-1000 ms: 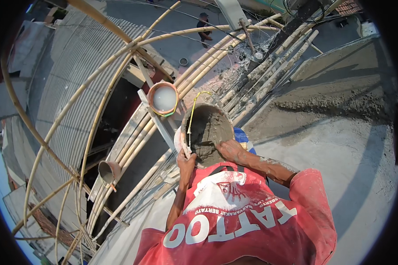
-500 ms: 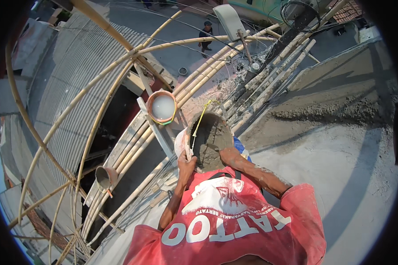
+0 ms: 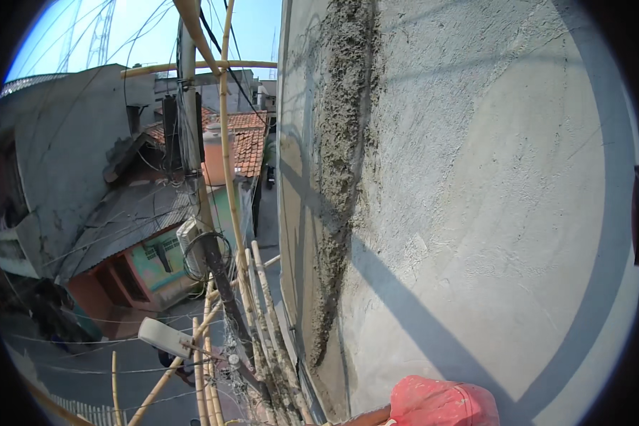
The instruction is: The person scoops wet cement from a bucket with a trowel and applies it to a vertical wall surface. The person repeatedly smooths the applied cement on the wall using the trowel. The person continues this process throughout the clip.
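Note:
Neither of my hands shows now. At the lower edge, the red sleeve (image 3: 444,402) of my right arm comes in, with a short stretch of bare forearm (image 3: 370,417) leading left out of the picture. The sleeve is in front of a tall grey plastered wall (image 3: 504,213). Down this wall runs a rough, dark strip of coarse mortar (image 3: 341,142), with a smoother brownish band on its left. The bucket of mortar seen before is out of view.
Left of the wall stand a utility pole (image 3: 209,248) with cables and upright bamboo poles (image 3: 227,142). A pale street lamp (image 3: 165,336) juts out at lower left. Below lie a street and houses, one with a green wall (image 3: 165,259).
My view has swung up and right from the mortar bucket to the wall. Both hands, the bucket and the round tub of whitish liquid have left the picture.

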`<state>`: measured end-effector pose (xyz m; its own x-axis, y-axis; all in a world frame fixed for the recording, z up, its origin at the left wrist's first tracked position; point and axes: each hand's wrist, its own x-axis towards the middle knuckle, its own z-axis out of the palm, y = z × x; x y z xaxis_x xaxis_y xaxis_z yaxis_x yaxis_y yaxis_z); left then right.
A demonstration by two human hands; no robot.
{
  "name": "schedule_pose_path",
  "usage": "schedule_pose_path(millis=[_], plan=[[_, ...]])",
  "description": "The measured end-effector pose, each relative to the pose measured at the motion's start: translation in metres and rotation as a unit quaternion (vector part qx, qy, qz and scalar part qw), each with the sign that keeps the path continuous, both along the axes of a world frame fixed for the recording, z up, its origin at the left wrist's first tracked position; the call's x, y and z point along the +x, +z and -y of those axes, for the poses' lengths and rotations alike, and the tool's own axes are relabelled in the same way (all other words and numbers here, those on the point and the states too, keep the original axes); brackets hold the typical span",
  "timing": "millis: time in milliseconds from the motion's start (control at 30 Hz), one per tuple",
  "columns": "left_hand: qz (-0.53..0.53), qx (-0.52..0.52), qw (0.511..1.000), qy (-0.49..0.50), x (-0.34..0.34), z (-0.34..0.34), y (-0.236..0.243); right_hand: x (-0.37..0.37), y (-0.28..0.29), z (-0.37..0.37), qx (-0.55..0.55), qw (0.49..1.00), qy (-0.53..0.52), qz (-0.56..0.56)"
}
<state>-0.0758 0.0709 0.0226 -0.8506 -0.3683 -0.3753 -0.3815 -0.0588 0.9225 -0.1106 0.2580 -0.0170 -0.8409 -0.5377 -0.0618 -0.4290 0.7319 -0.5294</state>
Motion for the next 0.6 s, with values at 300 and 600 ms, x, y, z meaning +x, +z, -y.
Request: schedule_pose_path(millis=[300, 600], plan=[[-0.025, 0.028, 0.999, -0.036, -0.036, -0.008, -0.003, -0.029, -0.007, -0.017, 0.105, 0.994, 0.02, 0.013], [-0.023, 0.002, 0.999, -0.037, -0.022, 0.019, -0.011, -0.016, -0.03, -0.01, 0.135, 0.989, 0.045, 0.024]])
